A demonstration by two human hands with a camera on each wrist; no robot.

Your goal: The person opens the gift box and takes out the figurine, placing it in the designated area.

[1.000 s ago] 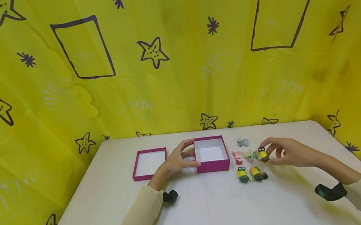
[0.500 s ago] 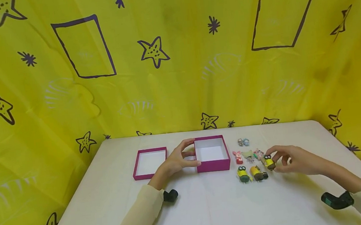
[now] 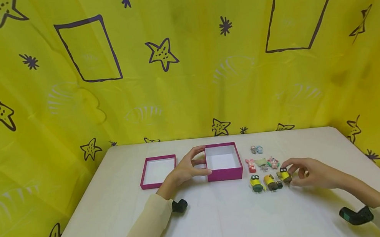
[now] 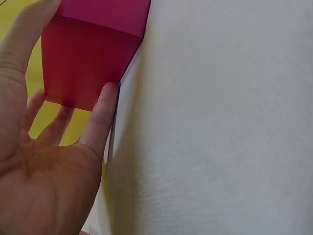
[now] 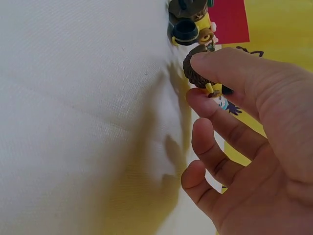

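Observation:
My left hand (image 3: 184,172) grips the left side of an open magenta box (image 3: 225,175), thumb at the front corner and fingers at the back. The left wrist view shows the fingertips against the box's side wall (image 4: 88,63). Between thumb and forefinger, my right hand (image 3: 315,173) pinches a small yellow minion figurine (image 3: 284,175) with a brown lower part (image 5: 196,73). It stands upright at the right end of the front row, beside an orange-and-brown minion figurine (image 3: 271,182). Another minion figurine (image 3: 256,183), green below, stands left of that.
Behind the minions is a row with a pink-and-red figurine (image 3: 251,165), a pale green one (image 3: 261,164) and a pink-and-green one (image 3: 272,162). Two tiny figurines (image 3: 256,149) sit farther back. The shallow magenta lid (image 3: 152,186) lies left of the box. A yellow curtain (image 3: 187,95) surrounds the table.
My right hand has moved toward me and slightly right with the minion figurine, bringing it down to the front row and uncovering the pink-and-green figurine. The left hand keeps its place on the box.

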